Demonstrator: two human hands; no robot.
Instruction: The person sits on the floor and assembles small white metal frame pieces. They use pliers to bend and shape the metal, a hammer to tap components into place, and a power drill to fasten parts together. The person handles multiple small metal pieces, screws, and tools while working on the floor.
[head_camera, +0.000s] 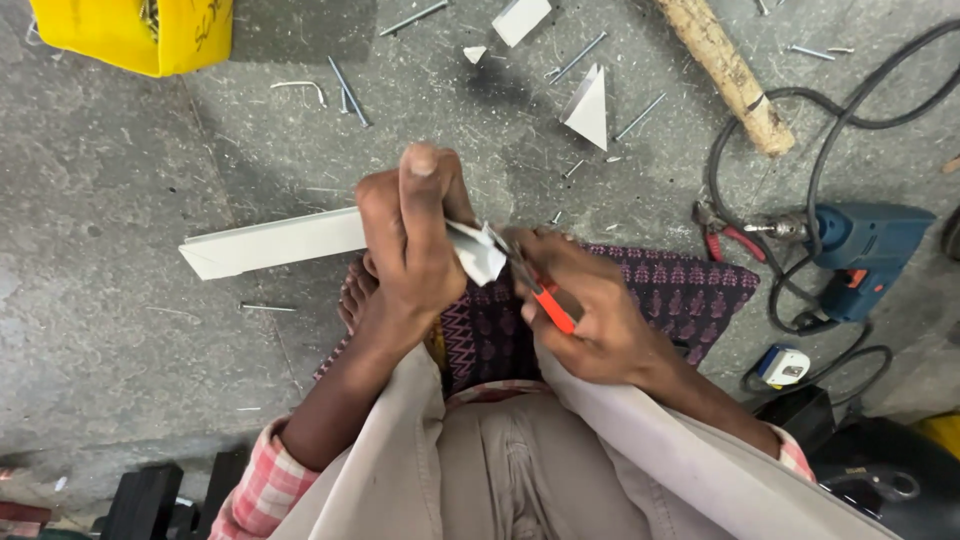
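My left hand grips a long white metal profile that sticks out to the left over the grey floor. The profile's cut right end shows between my two hands. My right hand is closed around pliers with orange-red handles, whose jaws touch the cut end of the profile. Both hands work above my knees and a patterned purple cloth.
A blue electric drill with black cable lies at right, red-handled pliers beside it. A wooden stick, white offcuts, scattered nails and a yellow box lie farther off. A small tape measure sits near the cable.
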